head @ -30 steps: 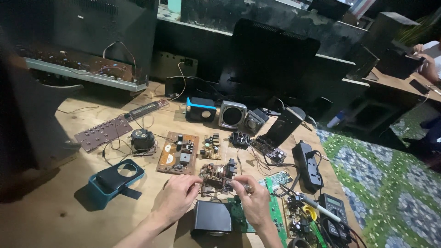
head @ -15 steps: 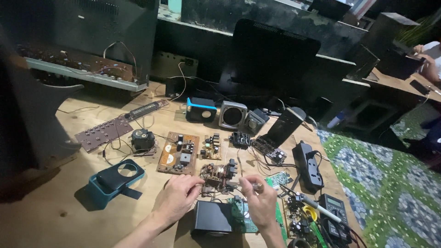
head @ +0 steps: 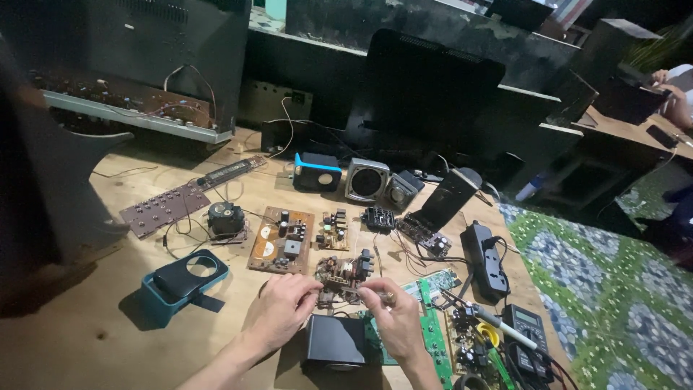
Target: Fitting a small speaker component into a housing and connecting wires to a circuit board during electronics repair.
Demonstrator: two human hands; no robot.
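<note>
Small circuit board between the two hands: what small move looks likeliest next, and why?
Probably a slight turn or lift of the small circuit board for inspection. The left hand pinches its near left edge and the right hand holds a thin part at its right side, fingers closed. It sits just above the black box, and no tool is in either hand; the multimeter lies untouched to the right.

**An electronics repair workshop**

I'm looking down at a wooden bench strewn with bare circuit boards, small speakers, a power strip, a multimeter and loose wires. Opened chassis and dark monitors stand behind.
</note>
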